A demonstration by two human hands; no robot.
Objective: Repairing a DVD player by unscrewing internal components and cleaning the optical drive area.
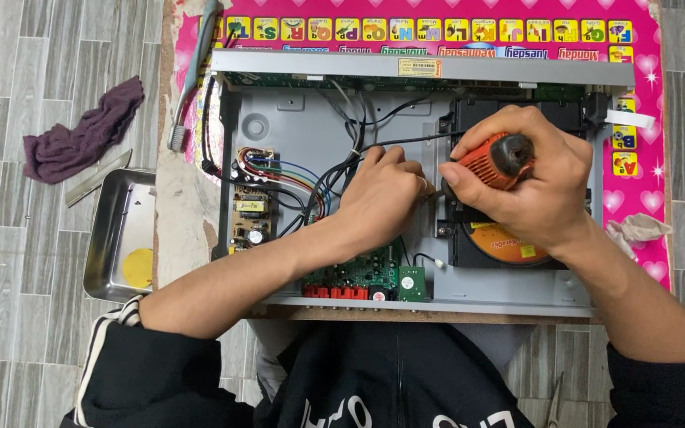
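An opened disc player with a grey metal chassis (295, 127) lies on a small table. My right hand (533, 178) grips the orange and black handle of a screwdriver (497, 158), pointed down at the black disc drive (517, 119). My left hand (382, 194) rests inside the chassis right beside the screwdriver's tip, fingers curled over the black cables (334, 170). An orange disc (505, 250) shows under the drive. A brown power board (251, 210) sits at the left and a green circuit board (358, 277) at the front.
A pink alphabet mat (636, 95) covers the table under the player. A steel tray (116, 230) with a yellow round item sits on the tiled floor at left, near a purple rag (81, 135) and a metal strip. A crumpled tissue (636, 230) lies at right.
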